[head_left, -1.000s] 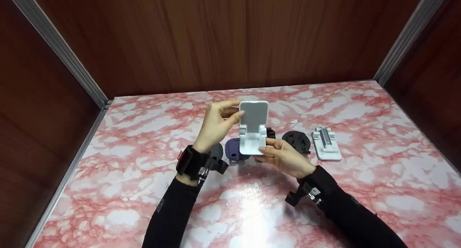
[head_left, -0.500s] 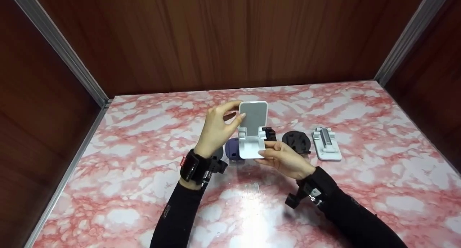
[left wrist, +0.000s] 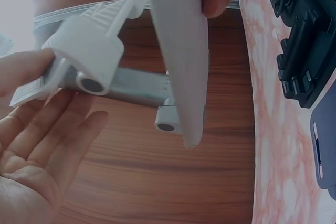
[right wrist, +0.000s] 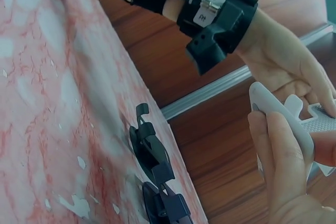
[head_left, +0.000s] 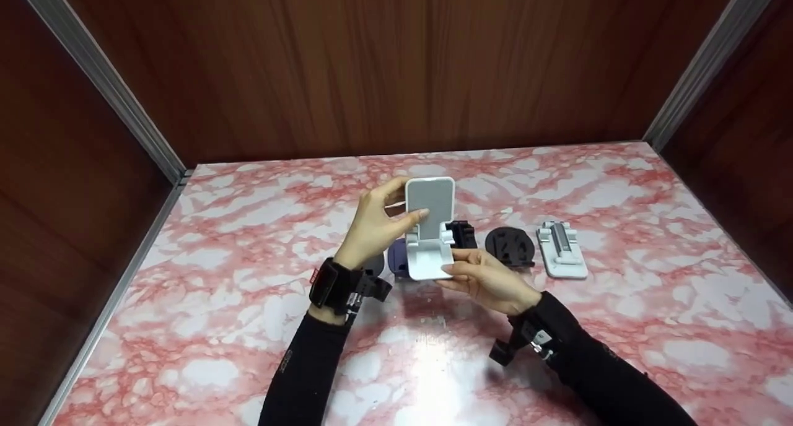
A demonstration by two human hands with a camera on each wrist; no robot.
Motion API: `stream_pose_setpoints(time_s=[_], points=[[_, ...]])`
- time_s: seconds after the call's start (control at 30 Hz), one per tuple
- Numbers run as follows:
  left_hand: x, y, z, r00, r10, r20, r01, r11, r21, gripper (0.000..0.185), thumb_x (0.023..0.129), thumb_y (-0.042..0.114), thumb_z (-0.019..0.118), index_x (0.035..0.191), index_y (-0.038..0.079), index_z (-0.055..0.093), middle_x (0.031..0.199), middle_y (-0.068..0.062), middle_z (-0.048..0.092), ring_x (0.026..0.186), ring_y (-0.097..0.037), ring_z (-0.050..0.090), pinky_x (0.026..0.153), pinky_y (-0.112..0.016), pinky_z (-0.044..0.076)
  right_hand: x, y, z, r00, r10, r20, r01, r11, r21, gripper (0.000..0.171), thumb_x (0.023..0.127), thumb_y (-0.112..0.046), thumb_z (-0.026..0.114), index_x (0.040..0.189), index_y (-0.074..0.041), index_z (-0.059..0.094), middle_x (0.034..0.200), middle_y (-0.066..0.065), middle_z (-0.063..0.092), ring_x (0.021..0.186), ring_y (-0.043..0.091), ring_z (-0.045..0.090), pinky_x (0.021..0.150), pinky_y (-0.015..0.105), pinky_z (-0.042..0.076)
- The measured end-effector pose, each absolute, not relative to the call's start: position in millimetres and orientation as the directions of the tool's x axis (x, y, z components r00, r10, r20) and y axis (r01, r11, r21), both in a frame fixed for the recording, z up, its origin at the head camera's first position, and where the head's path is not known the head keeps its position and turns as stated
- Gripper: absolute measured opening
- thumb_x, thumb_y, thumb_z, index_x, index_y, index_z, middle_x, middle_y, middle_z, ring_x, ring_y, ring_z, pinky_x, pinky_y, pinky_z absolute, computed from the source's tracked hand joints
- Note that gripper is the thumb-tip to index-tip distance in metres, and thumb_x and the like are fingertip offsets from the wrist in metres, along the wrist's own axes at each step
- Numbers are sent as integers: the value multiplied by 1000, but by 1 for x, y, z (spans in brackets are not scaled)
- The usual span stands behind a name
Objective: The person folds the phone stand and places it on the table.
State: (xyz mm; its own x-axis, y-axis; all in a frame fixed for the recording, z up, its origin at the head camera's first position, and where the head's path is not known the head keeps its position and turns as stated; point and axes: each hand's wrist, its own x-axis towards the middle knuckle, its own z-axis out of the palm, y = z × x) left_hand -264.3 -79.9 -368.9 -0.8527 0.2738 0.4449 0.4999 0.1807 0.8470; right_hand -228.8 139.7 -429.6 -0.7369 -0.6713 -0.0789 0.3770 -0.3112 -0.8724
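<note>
Both hands hold a white phone stand [head_left: 427,262] up in front of the body, over the table. My left hand [head_left: 375,221] grips its grey-padded upper plate [head_left: 433,197] at the left side, thumb across the pad and fingers behind. At the lower right corner, my right hand [head_left: 489,277] pinches the flat white base, thumb on top and fingers beneath. The left wrist view shows the stand's metal arm [left wrist: 139,85] extended between base and upper plate. Seen from the right wrist, right fingers [right wrist: 286,150] lie along the underside of the base.
A row of stands lies on the marbled table [head_left: 248,327]: a purple one [head_left: 397,259], a black one [head_left: 463,233], a black round one [head_left: 510,246] and a folded white one [head_left: 564,252]. Another dark one [head_left: 375,264] is partly hidden behind the left wrist. Wooden panels [head_left: 403,67] enclose the table.
The held stand has shifted slightly down and left. My left thumb has slid further across the grey pad, and the right hand has lowered a little with the base.
</note>
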Motion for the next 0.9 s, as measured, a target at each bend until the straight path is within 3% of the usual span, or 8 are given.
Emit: stream_pose_setpoints(time_s=[0.23, 0.5, 0.9], points=[[-264, -81, -370, -829, 291, 477, 534, 165, 829, 40, 83, 4, 77, 120, -5, 64, 108, -22, 72, 101, -30, 72, 84, -26, 60, -225, 139, -427, -740, -667, -87, 386, -315, -867, 34, 96, 8, 49, 130, 7, 52, 113, 10, 70, 97, 16, 72, 90, 23, 57], [-265, -81, -372, -803, 292, 519, 576, 158, 802, 37, 84, 4, 77, 117, -6, 65, 105, -21, 73, 99, -30, 73, 82, -26, 61, -225, 138, -425, -743, -665, -80, 367, -303, -880, 46, 96, 7, 49, 141, 13, 39, 116, 10, 68, 100, 16, 71, 93, 23, 56], [-264, -75, -375, -764, 287, 578, 631, 147, 762, 35, 83, 0, 76, 115, -6, 66, 102, -22, 74, 98, -30, 73, 83, -26, 61, -227, 139, -426, -749, -659, -67, 341, -297, -892, 46, 99, 6, 46, 143, 15, 35, 120, 8, 68, 106, 16, 69, 97, 24, 54]])
